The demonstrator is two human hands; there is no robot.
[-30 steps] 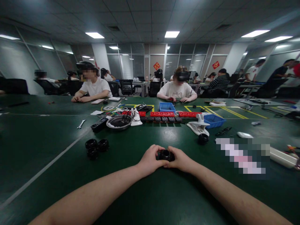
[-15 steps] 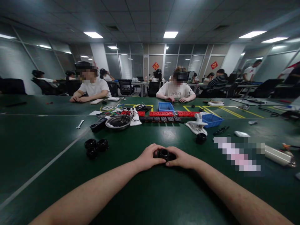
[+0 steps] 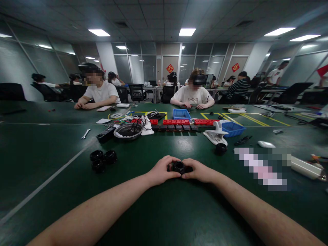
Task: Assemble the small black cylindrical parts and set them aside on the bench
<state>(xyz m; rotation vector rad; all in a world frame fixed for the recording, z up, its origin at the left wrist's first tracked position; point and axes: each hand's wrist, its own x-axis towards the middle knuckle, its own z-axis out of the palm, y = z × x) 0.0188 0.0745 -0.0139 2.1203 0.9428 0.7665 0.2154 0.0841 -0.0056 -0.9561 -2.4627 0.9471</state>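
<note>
Between my two hands stands a black ring-shaped part (image 3: 179, 167) with a round hole in its top, low at the tabletop. My left hand (image 3: 164, 171) curls round its left side, thumb in front and fingers behind. From the right, my right hand (image 3: 196, 170) grips the same part in a like way. The fingers hide much of its sides. Three similar black ring parts (image 3: 103, 160) sit in a cluster to the left. Another black ring part (image 3: 220, 148) lies to the right, against a white clamp-like stand (image 3: 216, 134).
Across the green table (image 3: 143, 212) run red sockets (image 3: 176, 122), a black socket strip (image 3: 176, 128) and blue bins (image 3: 181, 114). A metal bowl (image 3: 128, 131) with cables and a wrench (image 3: 86, 133) lie left. A silver cylinder (image 3: 304, 168) is at right. Two people (image 3: 192, 94) sit opposite.
Both hands keep hold of the black ring part in nearly the same place. The view has shifted slightly; nothing else on the table has visibly moved.
</note>
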